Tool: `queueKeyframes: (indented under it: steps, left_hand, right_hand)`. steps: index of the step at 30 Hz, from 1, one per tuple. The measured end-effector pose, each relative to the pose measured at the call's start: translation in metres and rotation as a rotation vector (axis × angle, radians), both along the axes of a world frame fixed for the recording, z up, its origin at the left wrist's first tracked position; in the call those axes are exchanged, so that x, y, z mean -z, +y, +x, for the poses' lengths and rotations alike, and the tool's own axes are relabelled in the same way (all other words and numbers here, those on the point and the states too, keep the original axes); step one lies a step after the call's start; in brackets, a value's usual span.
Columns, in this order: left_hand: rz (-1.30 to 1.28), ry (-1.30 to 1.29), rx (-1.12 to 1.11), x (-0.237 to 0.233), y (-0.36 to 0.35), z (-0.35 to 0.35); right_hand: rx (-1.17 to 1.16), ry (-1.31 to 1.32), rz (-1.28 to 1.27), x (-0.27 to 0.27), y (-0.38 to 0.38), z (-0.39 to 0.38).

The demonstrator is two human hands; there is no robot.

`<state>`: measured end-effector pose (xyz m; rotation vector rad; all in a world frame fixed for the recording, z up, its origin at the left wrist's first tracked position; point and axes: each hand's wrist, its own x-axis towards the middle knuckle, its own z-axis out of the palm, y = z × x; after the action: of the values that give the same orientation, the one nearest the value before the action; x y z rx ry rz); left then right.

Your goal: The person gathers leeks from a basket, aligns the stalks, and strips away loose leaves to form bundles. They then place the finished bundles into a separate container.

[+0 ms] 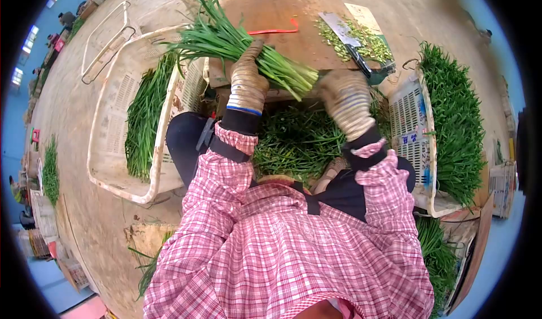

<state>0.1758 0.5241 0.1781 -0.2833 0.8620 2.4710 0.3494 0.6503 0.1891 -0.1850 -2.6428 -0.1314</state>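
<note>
Currently left hand (248,82) clenched round chive bundle (226,39), frame centre-top; right hand (345,101) at its cut ends, grip unclear. Cleaver (347,36) lies on board (271,14).

Bright even daylight, soft shadows; heavy fisheye warp, black vignette corners, edges blurred.

A wide, bare tan concrete floor (62,116) spreads to every side of the fingers (255,49). Far to their left, a blue wall (17,110) carries bright windows (27,40). Stacked crates (42,220) stand below it, and even daylight fills the hall.
</note>
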Motion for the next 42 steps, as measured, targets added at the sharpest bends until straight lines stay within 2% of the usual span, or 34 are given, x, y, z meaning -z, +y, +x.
queueKeyframes:
  steps: [1, 3, 4, 5, 7, 8, 9, 11, 13, 15, 17, 18, 20, 21, 22, 23, 25, 27, 28, 29, 30, 31, 32, 33, 35, 36, 38, 39, 41, 42]
  left_hand:
    - [0.001, 0.0, -0.004, 0.005, -0.003, -0.003]
    - [0.014, 0.091, 0.028, 0.014, -0.004, -0.011]
    - [0.026, 0.052, 0.099, 0.008, -0.006, -0.004]
    - [-0.011, 0.12, 0.081, 0.019, 0.001, -0.003]
    - [0.099, 0.127, 0.209, 0.006, 0.001, 0.025]
    - [0.176, 0.182, 0.262, 0.012, 0.003, 0.029]
    - [0.253, 0.237, 0.316, 0.019, 0.004, 0.03]
    - [0.217, 0.158, 0.348, 0.012, 0.0, 0.041]
    - [0.251, 0.158, 0.341, 0.017, 0.002, 0.049]
    - [0.232, 0.221, 0.378, 0.021, 0.009, 0.053]
    - [0.214, 0.274, 0.406, 0.017, 0.019, 0.056]
    - [0.164, 0.456, 0.438, 0.001, 0.028, 0.054]
    - [0.032, 0.91, 0.409, -0.026, 0.043, 0.045]
    - [0.04, 0.917, 0.505, -0.044, 0.054, 0.036]
    - [0.044, 0.924, 0.602, -0.062, 0.065, 0.026]
    - [-0.048, 1.127, 0.688, -0.07, 0.071, 0.01]
    - [-0.364, 1.421, 0.807, -0.059, 0.073, -0.032]
    - [-1.103, 1.443, 0.641, -0.028, 0.064, -0.081]
    - [-1.278, 1.83, 0.167, 0.031, 0.061, -0.14]
    - [-1.389, 1.527, 0.052, 0.019, 0.036, -0.153]
    - [-1.459, 1.519, -0.255, 0.032, 0.01, -0.172]
    - [-1.766, 1.32, -0.047, 0.013, -0.009, -0.177]
    - [-1.847, 1.193, 0.139, 0.014, -0.021, -0.194]
    - [-1.73, 1.117, 0.147, 0.043, -0.025, -0.22]
    - [-1.753, 1.256, 0.333, 0.059, -0.022, -0.227]
    - [-1.846, 1.339, 0.379, 0.053, -0.01, -0.219]
    - [-1.753, 1.375, 0.395, 0.051, 0.009, -0.194]
    - [-1.739, 1.399, 0.395, 0.049, 0.021, -0.184]
    - [-1.799, 1.349, 0.641, 0.031, 0.04, -0.166]
    - [-1.803, 1.37, 0.696, 0.039, 0.049, -0.17]
  right_hand:
    - [0.105, -0.065, -0.059, 0.003, 0.016, 0.004]
    - [0.054, 0.244, -0.462, 0.008, 0.02, 0.016]
    - [0.124, 0.193, -0.335, -0.014, -0.002, 0.011]
    - [0.108, 0.206, -0.337, -0.02, -0.017, 0.001]
    - [0.125, 0.1, -0.237, -0.031, -0.038, -0.02]
    - [0.279, -0.202, -0.114, -0.037, -0.047, -0.028]
    - [0.271, -0.185, -0.105, -0.038, -0.045, -0.031]
    - [0.18, -0.373, -0.401, -0.029, -0.037, -0.033]
    - [0.2, -0.392, -0.423, -0.023, -0.034, -0.03]
    - [0.329, -0.415, -0.733, -0.016, -0.033, -0.028]
    - [0.356, -0.335, -0.757, 0.013, -0.026, -0.031]
    - [0.114, 0.062, -1.35, 0.046, -0.009, -0.038]
    - [0.034, 0.149, -1.061, 0.019, 0.003, -0.032]
    - [0.011, 0.199, -0.912, 0.005, 0.01, -0.03]
    - [0.036, 0.145, -1.22, -0.026, 0.016, -0.021]
    - [0.066, 0.089, -1.527, -0.046, 0.031, -0.013]
    - [-0.034, 0.169, -1.747, -0.075, 0.062, -0.015]
    - [-0.089, 0.333, -1.85, -0.101, 0.088, -0.013]
    - [-0.12, 0.357, -1.887, -0.11, 0.103, -0.013]
    - [-0.154, 0.378, -1.923, -0.118, 0.12, -0.014]
    - [-0.181, 0.375, -1.902, -0.124, 0.14, -0.015]
    - [-0.211, 0.372, -1.882, -0.131, 0.157, -0.018]
    - [-0.25, 0.376, -1.815, -0.138, 0.167, -0.022]
    - [-0.307, 0.314, -1.797, -0.15, 0.183, -0.031]
    - [-0.323, 0.287, -1.681, -0.175, 0.203, -0.051]
    - [-0.371, 0.282, -1.666, -0.189, 0.2, -0.064]
    - [-0.513, 0.3, -1.592, -0.193, 0.186, -0.095]
    - [-0.535, 0.303, -1.554, -0.192, 0.183, -0.116]
    - [-0.496, 0.273, -1.544, -0.165, 0.172, -0.162]
    - [-0.427, 0.232, -1.548, -0.139, 0.165, -0.183]
